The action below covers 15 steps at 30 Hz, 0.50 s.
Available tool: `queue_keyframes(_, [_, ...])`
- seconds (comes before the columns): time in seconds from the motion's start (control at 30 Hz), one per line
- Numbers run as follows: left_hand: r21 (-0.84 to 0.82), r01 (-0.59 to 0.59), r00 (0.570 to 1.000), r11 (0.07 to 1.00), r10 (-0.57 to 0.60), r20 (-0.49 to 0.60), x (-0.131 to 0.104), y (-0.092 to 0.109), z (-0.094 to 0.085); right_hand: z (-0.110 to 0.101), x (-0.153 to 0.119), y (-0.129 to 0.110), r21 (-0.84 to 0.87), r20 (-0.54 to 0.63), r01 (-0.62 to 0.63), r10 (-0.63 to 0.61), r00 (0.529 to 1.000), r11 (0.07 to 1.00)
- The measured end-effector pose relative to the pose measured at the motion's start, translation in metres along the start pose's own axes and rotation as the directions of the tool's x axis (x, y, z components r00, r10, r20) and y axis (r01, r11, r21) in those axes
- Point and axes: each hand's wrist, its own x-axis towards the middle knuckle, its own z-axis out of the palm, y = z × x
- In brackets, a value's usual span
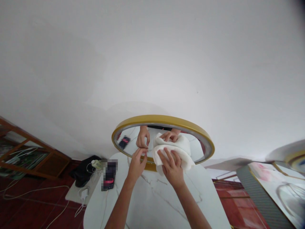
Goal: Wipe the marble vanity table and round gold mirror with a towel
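From the head view, we're looking down on a gold-framed oval mirror (pixel 162 119) at the far edge of a white, veined table (pixel 154 203), near the pale wall (pixel 152 57). And here's our right hand (pixel 172 166), fingers spread, flat on a folded white cloth (pixel 187 161) against the lower right of the glass! Over to our left hand (pixel 136 161): fingers bent, at the mirror's lower left; whether it pinches the rim, we can't tell. The glass doubles both hands and the cloth. Left along the table lies a dark, pixelated object (pixel 109 175).
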Motion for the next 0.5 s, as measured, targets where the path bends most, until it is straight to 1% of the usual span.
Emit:
queue_keyframes(0.07, [-0.028,0.045,0.998,0.999,-0.045,-0.033,-0.003,-0.016,-0.002,0.004,-0.004,0.001,0.011,0.014,-0.002,0.002,1.0,1.0])
queue_keyframes(0.1, [-0.049,0.086,0.995,0.995,-0.088,-0.056,-0.005,-0.027,-0.003,0.006,-0.005,0.001,0.016,0.02,-0.007,0.007,1.0,1.0])
queue_keyframes(0.13, [-0.071,0.137,0.987,0.988,-0.143,-0.074,-0.008,-0.039,-0.004,0.007,-0.006,0.002,0.02,0.023,-0.011,0.01,1.0,1.0])
queue_keyframes(0.17, [-0.102,0.213,0.969,0.972,-0.223,-0.106,-0.01,-0.052,-0.005,0.007,-0.006,0.002,0.022,0.021,-0.012,0.012,1.0,1.0])
queue_keyframes(0.2, [-0.145,0.301,0.937,0.943,-0.32,-0.139,-0.012,-0.065,-0.006,0.007,-0.006,0.002,0.023,0.016,-0.01,0.009,1.0,1.0])
queue_keyframes(0.23, [-0.154,0.347,0.913,0.925,-0.371,-0.171,-0.014,-0.078,-0.007,0.007,-0.006,0.002,0.024,0.01,-0.006,0.006,1.0,1.0])
queue_keyframes(0.27, [-0.162,0.379,0.893,0.911,-0.406,-0.195,-0.016,-0.091,-0.008,0.007,-0.005,0.002,0.024,0.006,-0.003,0.003,1.0,1.0])
queue_keyframes(0.33, [-0.182,0.439,0.837,0.88,-0.474,-0.272,-0.018,-0.112,-0.01,0.006,-0.004,0.001,0.023,0.006,-0.002,0.002,1.0,1.0])
queue_keyframes(0.4, [-0.219,0.484,0.768,0.847,-0.531,-0.357,-0.018,-0.127,-0.012,0.006,-0.003,0.001,0.022,0.012,-0.006,0.006,1.0,1.0])
queue_keyframes(0.47, [-0.269,0.507,0.701,0.819,-0.573,-0.424,-0.016,-0.136,-0.014,0.005,-0.003,0.0,0.02,0.014,-0.01,0.01,1.0,1.0])
queue_keyframes(0.5, [-0.296,0.506,0.677,0.81,-0.586,-0.445,-0.014,-0.139,-0.015,0.005,-0.003,0.0,0.017,0.015,-0.009,0.008,1.0,1.0])
